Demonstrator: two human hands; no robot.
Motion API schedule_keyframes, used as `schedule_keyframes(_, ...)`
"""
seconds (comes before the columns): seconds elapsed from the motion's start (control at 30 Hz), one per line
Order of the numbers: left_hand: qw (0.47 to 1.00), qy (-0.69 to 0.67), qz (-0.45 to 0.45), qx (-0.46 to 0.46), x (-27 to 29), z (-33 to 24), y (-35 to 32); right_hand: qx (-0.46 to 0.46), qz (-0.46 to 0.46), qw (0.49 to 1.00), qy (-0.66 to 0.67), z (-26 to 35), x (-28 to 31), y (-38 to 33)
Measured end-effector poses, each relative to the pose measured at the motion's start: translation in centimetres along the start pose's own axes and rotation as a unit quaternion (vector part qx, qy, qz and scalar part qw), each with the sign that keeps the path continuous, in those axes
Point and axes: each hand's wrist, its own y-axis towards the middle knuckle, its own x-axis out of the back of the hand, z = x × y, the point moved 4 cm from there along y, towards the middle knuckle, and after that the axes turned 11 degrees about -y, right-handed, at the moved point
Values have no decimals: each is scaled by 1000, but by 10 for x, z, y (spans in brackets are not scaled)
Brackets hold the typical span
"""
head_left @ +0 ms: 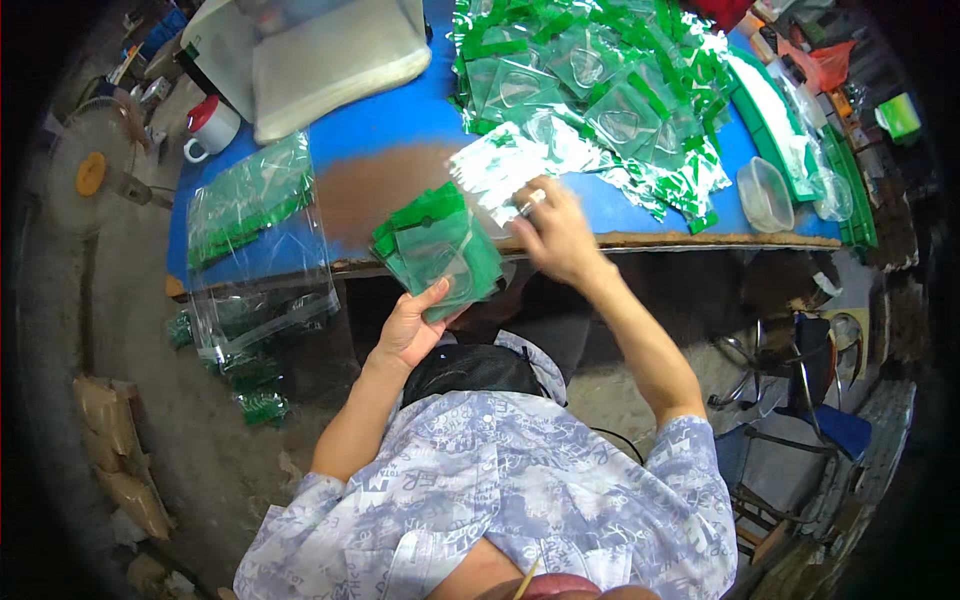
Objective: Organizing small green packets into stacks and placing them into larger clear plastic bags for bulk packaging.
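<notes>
A white mug with a red lid (211,125) stands at the far left corner of the blue table (400,115), beside a pale folded cushion (335,55). An empty clear plastic tub (765,193) sits near the right end. A fan (95,170) and brown sacks (120,460) rest on the floor at left

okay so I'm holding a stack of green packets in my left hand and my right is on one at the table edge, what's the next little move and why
Probably bring the packet under your right hand across onto the stack in your left hand. The right fingers already rest on it at the table edge, and the stack sits fanned just beside it.
</notes>
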Motion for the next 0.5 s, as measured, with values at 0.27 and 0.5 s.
schedule_keyframes(0.27, 999, 34, -22, -19, -14, -3, -7, -202, -118, 966, -111, -40, 3, 52)
schedule_keyframes(0.5, 998, -48, -37, -15, 4, -1, -20, -134, -79, 969, -191, -18, -12, 5)
